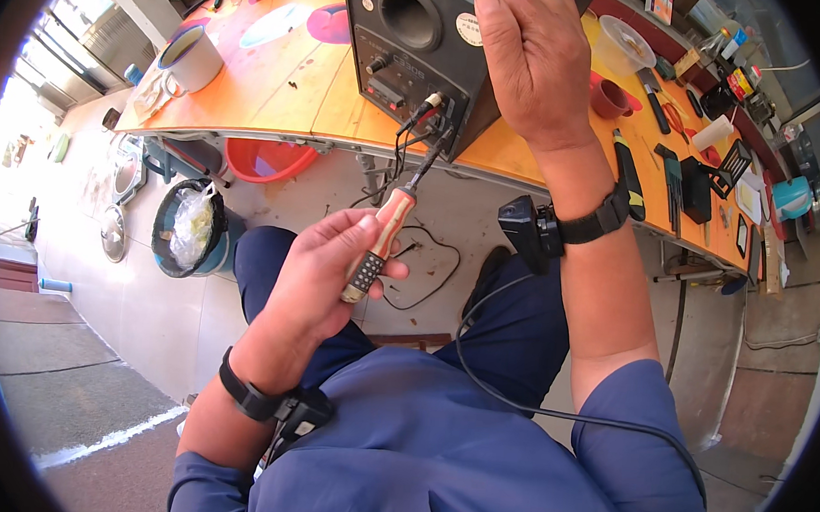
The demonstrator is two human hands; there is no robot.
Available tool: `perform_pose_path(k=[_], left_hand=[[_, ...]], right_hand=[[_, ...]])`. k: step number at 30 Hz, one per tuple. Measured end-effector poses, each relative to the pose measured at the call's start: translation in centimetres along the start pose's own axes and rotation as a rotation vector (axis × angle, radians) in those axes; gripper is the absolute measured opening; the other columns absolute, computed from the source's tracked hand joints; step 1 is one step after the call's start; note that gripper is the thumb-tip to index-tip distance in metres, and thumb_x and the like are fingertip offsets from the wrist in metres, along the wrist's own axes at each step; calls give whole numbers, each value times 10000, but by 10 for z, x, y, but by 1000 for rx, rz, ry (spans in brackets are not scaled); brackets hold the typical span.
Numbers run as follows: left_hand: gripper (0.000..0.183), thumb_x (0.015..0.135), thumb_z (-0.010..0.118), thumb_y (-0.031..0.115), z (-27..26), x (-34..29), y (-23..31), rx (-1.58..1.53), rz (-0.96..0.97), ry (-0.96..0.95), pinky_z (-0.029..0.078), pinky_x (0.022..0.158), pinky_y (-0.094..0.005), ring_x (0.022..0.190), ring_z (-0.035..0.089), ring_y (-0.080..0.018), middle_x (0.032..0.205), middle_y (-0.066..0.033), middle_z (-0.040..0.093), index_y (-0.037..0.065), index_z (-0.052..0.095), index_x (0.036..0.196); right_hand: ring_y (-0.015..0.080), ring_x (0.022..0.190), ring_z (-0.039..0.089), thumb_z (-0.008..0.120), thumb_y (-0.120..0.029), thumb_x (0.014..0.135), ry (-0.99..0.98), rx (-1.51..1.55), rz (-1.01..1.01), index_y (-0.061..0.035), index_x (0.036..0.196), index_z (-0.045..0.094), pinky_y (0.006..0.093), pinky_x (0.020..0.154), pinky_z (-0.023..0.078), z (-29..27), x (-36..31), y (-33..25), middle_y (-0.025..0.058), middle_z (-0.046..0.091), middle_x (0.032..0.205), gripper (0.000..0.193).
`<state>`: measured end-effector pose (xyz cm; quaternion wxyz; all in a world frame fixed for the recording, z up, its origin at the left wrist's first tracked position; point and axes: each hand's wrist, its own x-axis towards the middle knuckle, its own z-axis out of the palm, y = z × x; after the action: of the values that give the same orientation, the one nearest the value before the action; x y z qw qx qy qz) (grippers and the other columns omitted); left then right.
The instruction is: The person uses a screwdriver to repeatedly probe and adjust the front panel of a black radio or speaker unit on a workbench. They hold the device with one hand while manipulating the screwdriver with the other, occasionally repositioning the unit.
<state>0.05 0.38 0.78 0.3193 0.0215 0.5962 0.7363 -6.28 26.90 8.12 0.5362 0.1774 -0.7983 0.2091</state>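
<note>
My left hand (327,265) is closed around a screwdriver (388,225) with a pink and cream handle and a dark dotted grip. Its shaft slants up to the lower edge of a black speaker (399,54), where cables hide the tip. The speaker stands near the table's front edge, its panel with a round port, a knob and plugged-in cables (425,113) facing me. Against the speaker's upper right side lies my right hand (534,66), fingers stretched out and partly cut off by the frame; I see nothing held in it.
The orange table (279,98) carries a white pot (192,58) at left. At right lie a brown cup (610,99), a utility knife (628,175), a clear tub (625,44) and several tools. Below are a red basin (270,160), a lined bin (191,229) and a loose cable (451,268).
</note>
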Motion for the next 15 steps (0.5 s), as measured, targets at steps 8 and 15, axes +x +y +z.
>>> perform_pose_path(k=[8, 15], left_hand=[[433, 945, 750, 144, 10, -1, 0, 322, 106, 61, 545, 629, -251, 805, 651, -101, 1056, -95, 679, -36, 544, 1281], [383, 983, 712, 173, 5, 0, -1, 151, 103, 92, 557, 612, -243, 828, 701, -148, 1000, -105, 687, -30, 568, 1274]], right_hand=[[379, 1109, 658, 603, -212, 995, -3, 4, -7, -16, 1120, 733, 510, 1057, 440, -1, 2, -1, 182, 724, 1124, 267], [375, 1109, 658, 602, -219, 1000, 4, 0, -6, -12, 1114, 735, 510, 1056, 442, 0, 1, 0, 184, 724, 1127, 272]])
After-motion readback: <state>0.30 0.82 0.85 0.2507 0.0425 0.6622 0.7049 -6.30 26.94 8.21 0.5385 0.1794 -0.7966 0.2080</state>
